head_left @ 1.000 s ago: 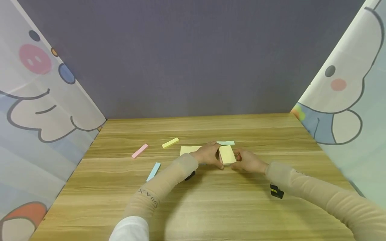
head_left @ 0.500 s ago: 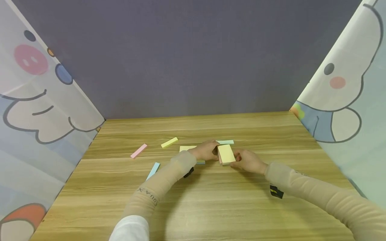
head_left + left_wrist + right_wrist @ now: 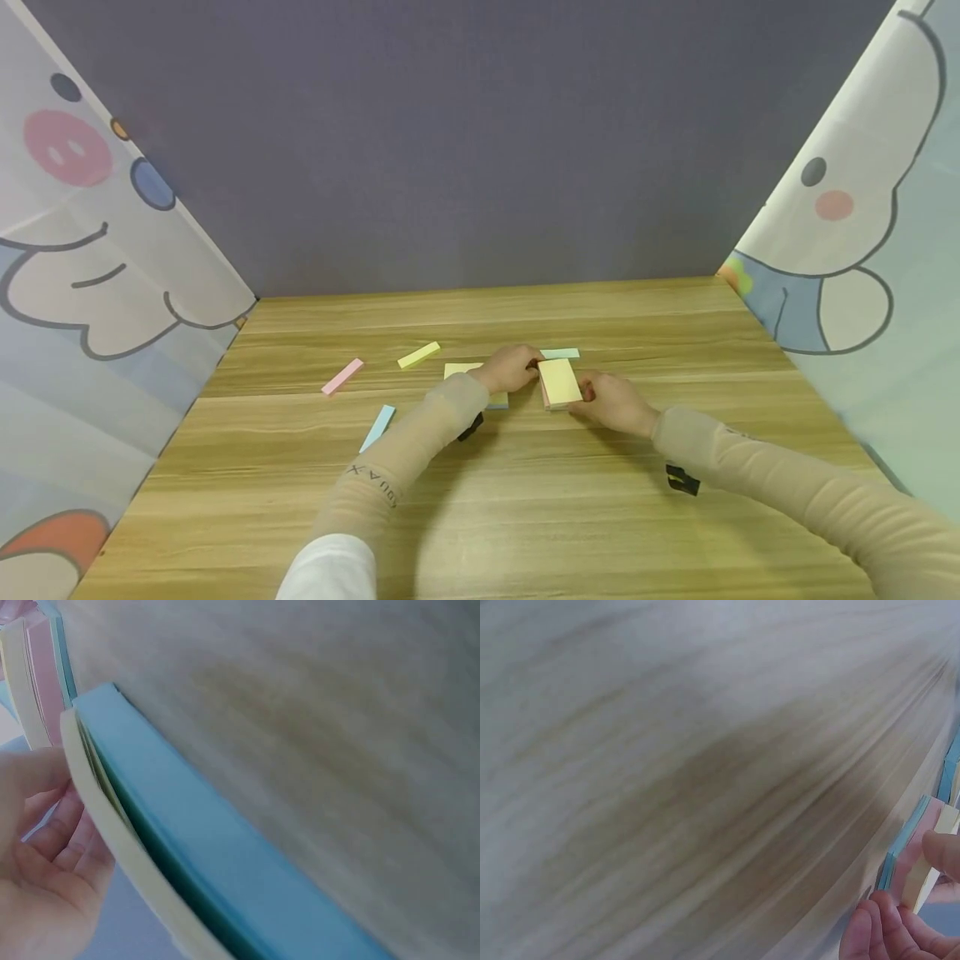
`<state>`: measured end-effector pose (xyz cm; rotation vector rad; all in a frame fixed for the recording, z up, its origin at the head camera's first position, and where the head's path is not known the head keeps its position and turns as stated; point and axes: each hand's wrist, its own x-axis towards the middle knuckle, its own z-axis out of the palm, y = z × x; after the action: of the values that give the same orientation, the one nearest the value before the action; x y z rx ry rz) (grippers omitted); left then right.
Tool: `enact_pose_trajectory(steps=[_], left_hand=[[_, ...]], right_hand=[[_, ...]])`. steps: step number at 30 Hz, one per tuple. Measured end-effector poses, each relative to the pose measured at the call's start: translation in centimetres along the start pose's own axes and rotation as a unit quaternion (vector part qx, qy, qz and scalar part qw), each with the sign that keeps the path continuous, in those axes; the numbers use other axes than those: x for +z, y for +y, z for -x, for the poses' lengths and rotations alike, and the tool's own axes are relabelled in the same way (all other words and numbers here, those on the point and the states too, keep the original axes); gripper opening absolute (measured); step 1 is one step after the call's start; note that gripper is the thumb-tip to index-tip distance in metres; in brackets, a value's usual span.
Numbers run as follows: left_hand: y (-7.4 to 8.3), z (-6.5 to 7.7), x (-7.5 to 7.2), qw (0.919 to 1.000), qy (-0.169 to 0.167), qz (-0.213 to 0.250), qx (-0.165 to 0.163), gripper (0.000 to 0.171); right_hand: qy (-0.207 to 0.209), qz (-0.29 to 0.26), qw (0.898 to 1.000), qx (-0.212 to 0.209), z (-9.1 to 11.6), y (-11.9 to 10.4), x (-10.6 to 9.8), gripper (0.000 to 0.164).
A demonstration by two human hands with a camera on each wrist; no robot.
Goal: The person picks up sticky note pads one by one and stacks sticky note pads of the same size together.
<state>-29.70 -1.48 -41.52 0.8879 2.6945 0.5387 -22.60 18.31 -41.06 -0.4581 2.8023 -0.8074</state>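
A stack of sticky note pads (image 3: 559, 382), pale yellow on top with pink and blue layers beneath, sits right of centre on the table. My right hand (image 3: 617, 403) holds it at its right near corner. In the right wrist view the thumb (image 3: 942, 851) lies on the yellow layer, with fingertips against the lower edge. At the stack's left far corner is my left hand (image 3: 510, 369), its fingers loosely bent; whether they touch it is hard to tell. Below the left hand lies a wider stack of yellow and blue sticky notes (image 3: 180, 795), partly covered in the head view.
Narrow sticky strips lie on the wooden table (image 3: 525, 517): a pink strip (image 3: 342, 377), a yellow strip (image 3: 418, 355), a blue strip (image 3: 377, 428), and a pale green strip (image 3: 560, 353) behind the stack. A dark panel (image 3: 480, 150) rises behind the table, with cartoon-printed sheets at both sides.
My left thumb has drawn back from the stack's near left edge, and the left hand has shifted slightly away. The right hand stays at the stack. The head view has shifted a little.
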Motion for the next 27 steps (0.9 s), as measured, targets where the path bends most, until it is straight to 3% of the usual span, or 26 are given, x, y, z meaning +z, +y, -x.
enact_pose_trajectory(steps=[10,27], left_hand=[[0.45,0.00,-0.22,0.9999,-0.001,-0.010,-0.012,0.027],[0.37,-0.32,-0.35,0.9997,0.003,-0.017,-0.019,0.024]], right_hand=[[0.018,0.014,1.000,-0.010,0.04,-0.16,0.23,0.032],[0.076,0.102,0.988,-0.085,0.06,-0.06,0.91,0.024]])
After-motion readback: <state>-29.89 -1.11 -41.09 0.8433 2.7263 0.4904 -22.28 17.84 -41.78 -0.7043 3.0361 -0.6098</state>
